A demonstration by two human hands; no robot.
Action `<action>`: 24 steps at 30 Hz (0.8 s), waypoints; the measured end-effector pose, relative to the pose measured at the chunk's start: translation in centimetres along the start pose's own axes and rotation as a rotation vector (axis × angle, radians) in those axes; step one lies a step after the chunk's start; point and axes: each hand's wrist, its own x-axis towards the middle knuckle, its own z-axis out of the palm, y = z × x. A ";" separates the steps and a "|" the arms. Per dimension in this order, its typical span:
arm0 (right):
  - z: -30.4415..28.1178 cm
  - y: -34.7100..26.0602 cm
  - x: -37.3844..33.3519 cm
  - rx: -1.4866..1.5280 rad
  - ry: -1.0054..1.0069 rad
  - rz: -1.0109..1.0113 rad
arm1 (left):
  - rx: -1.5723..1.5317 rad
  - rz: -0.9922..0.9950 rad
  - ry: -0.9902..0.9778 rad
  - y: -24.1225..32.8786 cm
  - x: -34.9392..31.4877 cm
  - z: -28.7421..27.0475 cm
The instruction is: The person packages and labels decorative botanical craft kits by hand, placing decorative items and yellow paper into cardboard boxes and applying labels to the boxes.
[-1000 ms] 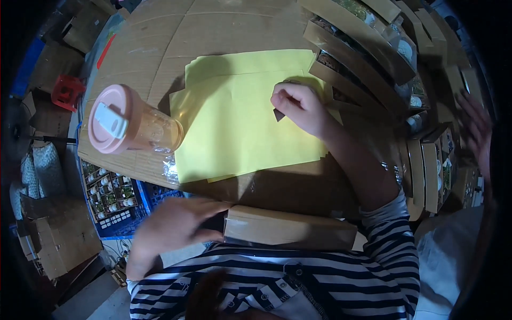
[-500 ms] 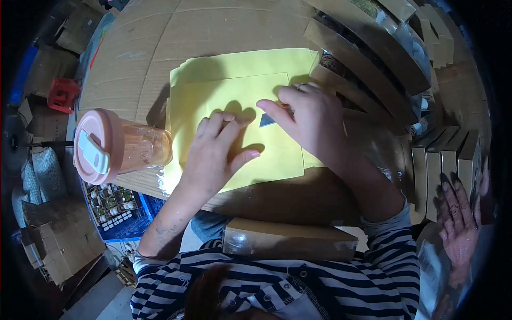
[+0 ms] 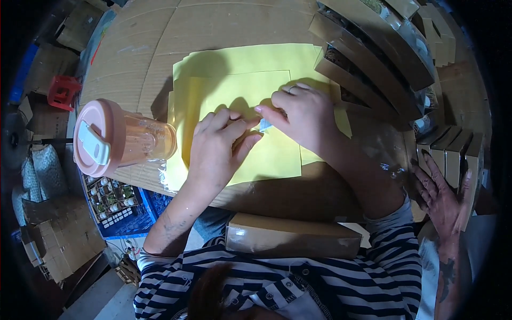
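Note:
Yellow paper sheets (image 3: 266,165) lie stacked in front of me, the top one smaller and bowed along its left side. My right hand (image 3: 306,117) is closed over the sheets, thumb and fingers pinching a small flat grey-blue piece (image 3: 265,125) whose kind I cannot make out. Part of that piece is hidden by the fingers. My left hand (image 3: 216,146) is over the paper too, fingers curled, its index finger and thumb drawn together beside the piece. Whether anything is between them does not show.
A pink-lidded drink cup (image 3: 141,140) stands left of the paper on the cardboard surface (image 3: 122,69). Open brown boxes (image 3: 368,64) line the right. A closed box (image 3: 293,234) lies against my lap. Another person's hand (image 3: 440,200) touches upright boxes at right. A blue crate (image 3: 125,226) sits lower left.
My left thumb and index finger have closed and moved right, up to the piece. The piece has tilted and looks lighter. The other person's hand has shifted left along the boxes.

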 end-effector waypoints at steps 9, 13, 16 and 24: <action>1.0 0.5 -0.3 0.021 0.019 0.074 | -0.496 -0.247 -0.013 -0.2 -0.3 -0.9; 0.1 0.7 -0.1 -0.008 -0.032 0.030 | -0.592 -0.140 0.008 0.7 -1.7 -1.3; 0.1 1.1 -0.1 0.028 -0.015 -0.086 | -0.123 0.126 -0.019 0.9 -2.8 -1.0; -0.2 -0.6 -0.8 0.057 -0.104 -0.290 | -0.005 0.204 0.006 1.0 -3.4 -0.4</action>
